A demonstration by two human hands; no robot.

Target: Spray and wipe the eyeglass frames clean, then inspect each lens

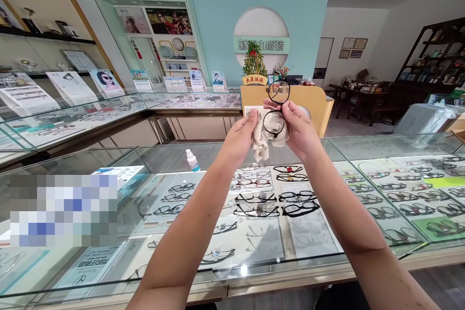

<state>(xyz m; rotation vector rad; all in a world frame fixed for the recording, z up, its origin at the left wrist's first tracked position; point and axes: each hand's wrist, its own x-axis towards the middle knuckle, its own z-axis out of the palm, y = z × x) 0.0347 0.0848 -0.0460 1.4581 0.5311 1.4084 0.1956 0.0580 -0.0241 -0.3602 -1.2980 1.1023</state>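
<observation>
Both my arms reach out over a glass display counter (327,150). My right hand (300,128) grips a pair of black round-framed glasses (276,106), held on end so one lens sits above the other. My left hand (241,131) is closed on a beige cleaning cloth (262,138) that is pressed against the lower lens and hangs down beneath it. The glasses are held well above the counter top.
A small spray bottle (192,160) with a blue label stands on the glass to the left. Several spectacle frames (276,203) lie in trays under the glass. Another glass counter (109,111) runs along the left and back; a wooden desk (316,101) stands behind.
</observation>
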